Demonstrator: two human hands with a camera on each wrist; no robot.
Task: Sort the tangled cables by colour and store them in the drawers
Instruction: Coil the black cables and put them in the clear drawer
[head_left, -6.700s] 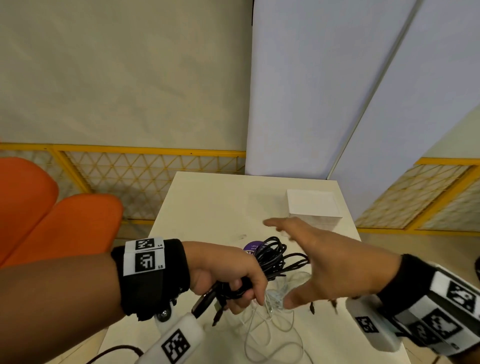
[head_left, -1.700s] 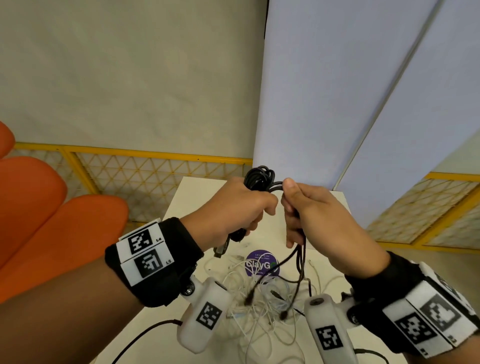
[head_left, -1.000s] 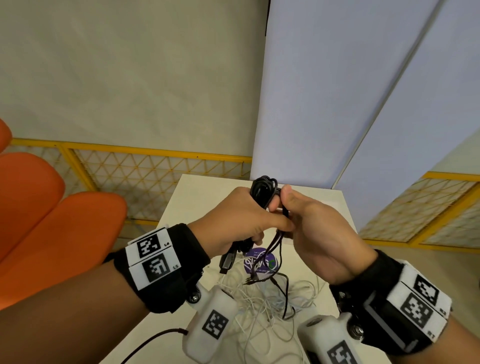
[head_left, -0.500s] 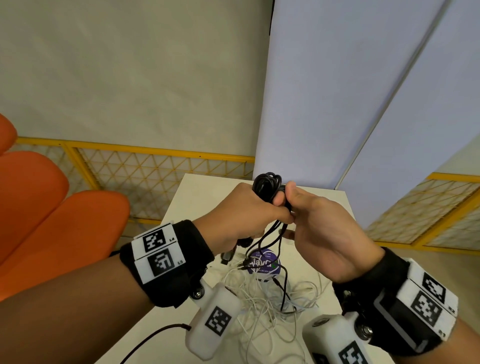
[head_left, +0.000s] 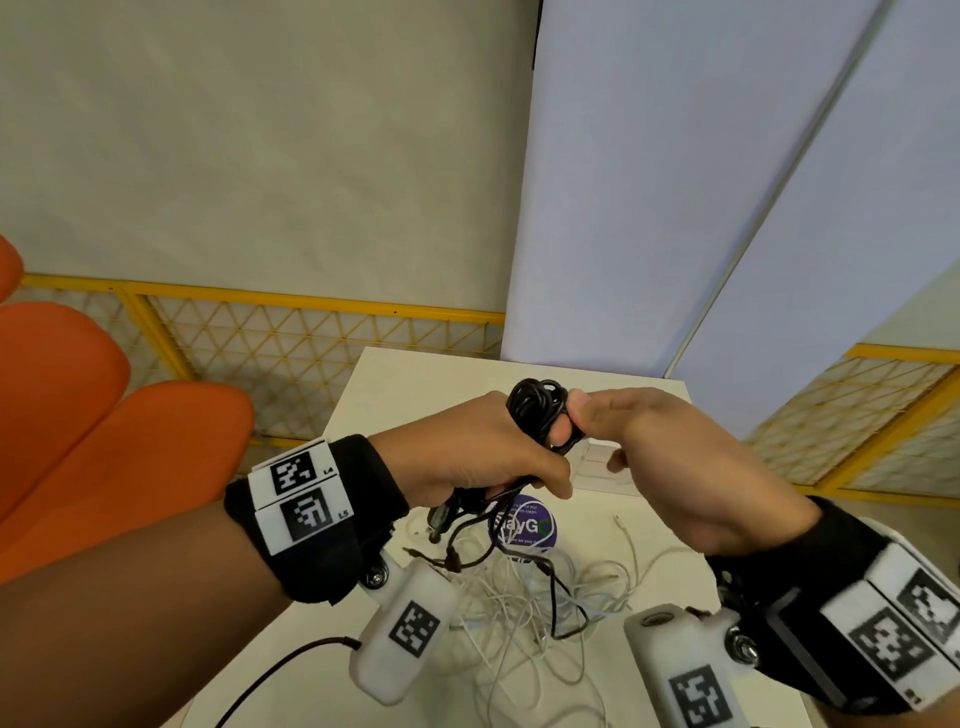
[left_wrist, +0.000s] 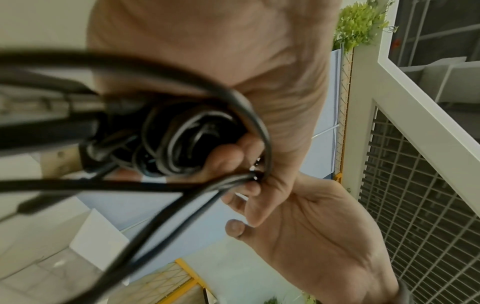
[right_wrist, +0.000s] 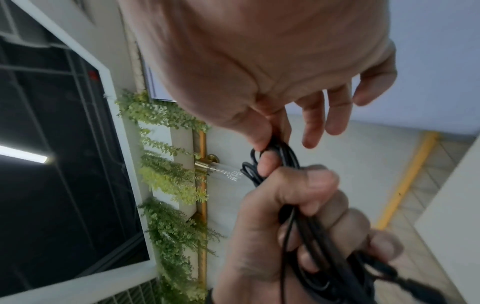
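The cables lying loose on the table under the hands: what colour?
White cables, seen best in the head view.

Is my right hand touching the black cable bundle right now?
Touching. The right wrist view shows the right hand pinching the black cable bundle between thumb and forefinger.

Black cable bundle (head_left: 537, 410) now lifted off the surface (head_left: 395, 384), held up above the white cables (head_left: 524, 608) instead of lying among them as 6.7 s ago. Right hand (head_left: 670, 467), open and reaching then, now pinches the bundle's top strands with thumb and forefinger. Left hand (head_left: 478, 452) is raised with the bundle. Since 1.7 s ago both hands sit lower; dangling black ends hang shorter, plugs nearer the left wrist.
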